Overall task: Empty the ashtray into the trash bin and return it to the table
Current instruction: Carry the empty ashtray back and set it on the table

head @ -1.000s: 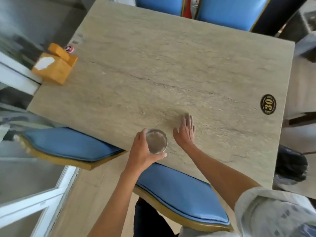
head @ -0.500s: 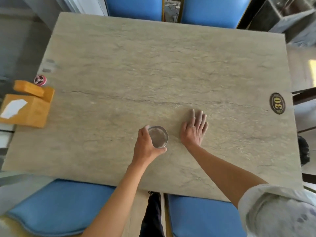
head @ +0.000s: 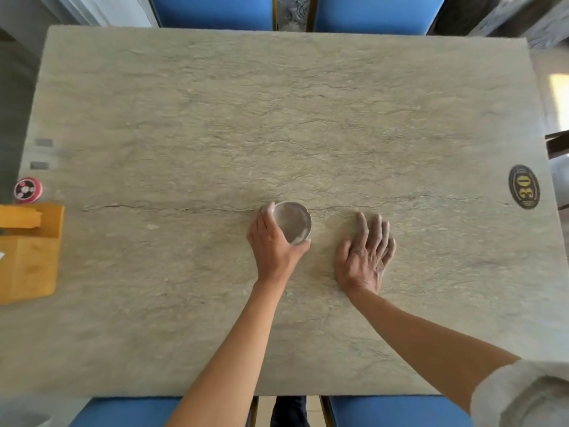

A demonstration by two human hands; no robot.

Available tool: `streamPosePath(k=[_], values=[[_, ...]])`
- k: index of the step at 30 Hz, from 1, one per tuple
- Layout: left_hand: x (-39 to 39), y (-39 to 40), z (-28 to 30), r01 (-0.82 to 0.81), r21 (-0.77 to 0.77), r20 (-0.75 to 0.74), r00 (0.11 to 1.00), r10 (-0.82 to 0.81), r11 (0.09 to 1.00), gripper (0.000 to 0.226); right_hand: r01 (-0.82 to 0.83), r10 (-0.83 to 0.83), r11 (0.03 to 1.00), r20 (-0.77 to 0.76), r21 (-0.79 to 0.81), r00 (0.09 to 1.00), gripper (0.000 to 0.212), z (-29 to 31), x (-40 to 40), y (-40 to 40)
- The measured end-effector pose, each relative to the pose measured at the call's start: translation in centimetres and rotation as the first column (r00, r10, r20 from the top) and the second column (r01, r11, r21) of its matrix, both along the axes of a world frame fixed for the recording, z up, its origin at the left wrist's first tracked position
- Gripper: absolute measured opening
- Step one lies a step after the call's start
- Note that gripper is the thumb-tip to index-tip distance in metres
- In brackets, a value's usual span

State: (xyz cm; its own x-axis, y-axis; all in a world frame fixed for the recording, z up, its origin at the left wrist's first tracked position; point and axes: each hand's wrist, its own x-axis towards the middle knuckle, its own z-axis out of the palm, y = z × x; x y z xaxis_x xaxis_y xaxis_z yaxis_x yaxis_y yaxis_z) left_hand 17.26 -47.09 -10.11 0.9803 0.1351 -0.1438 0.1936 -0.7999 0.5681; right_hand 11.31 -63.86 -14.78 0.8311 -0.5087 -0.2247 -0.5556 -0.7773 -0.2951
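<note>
A round metal ashtray (head: 292, 222) is near the middle of the stone-patterned table (head: 277, 118). My left hand (head: 272, 245) is wrapped around its left and near side, thumb and fingers on the rim. Whether the ashtray touches the tabletop I cannot tell. Its inside looks grey and bare. To the right, my right hand (head: 366, 254) lies flat on the table, palm down, fingers spread, holding nothing. No trash bin is in view.
An orange wooden tissue box (head: 29, 251) stands at the table's left edge, with a small red round tin (head: 27, 189) behind it. A black oval "30" plaque (head: 524, 186) sits at the right edge. Blue chairs (head: 215, 10) line the far and near sides.
My left hand has carried the ashtray from the table's near edge inward to the middle. The right hand stays flat beside it. The view has shifted to look straight down.
</note>
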Motion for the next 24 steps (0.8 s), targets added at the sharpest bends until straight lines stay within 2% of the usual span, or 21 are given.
streamPosePath(k=[13,21,24], values=[[7.9,-1.1,-1.7,-0.001,-0.004,0.039,0.999,0.001,1.000,0.117,0.020,-0.020,1.000,-0.015,0.010,1.000,0.065,0.1,0.2,0.1],[9.7,-1.6,-2.0,-0.008,-0.026,0.056,0.998,0.010,1.000,0.117,0.025,-0.025,0.999,0.002,0.020,1.000,0.064,0.3,0.3,0.1],[9.3,-1.4,-1.5,-0.012,-0.030,0.051,0.999,0.013,0.999,0.125,0.013,-0.014,1.000,0.020,0.024,1.000,0.063,0.7,0.0,0.4]])
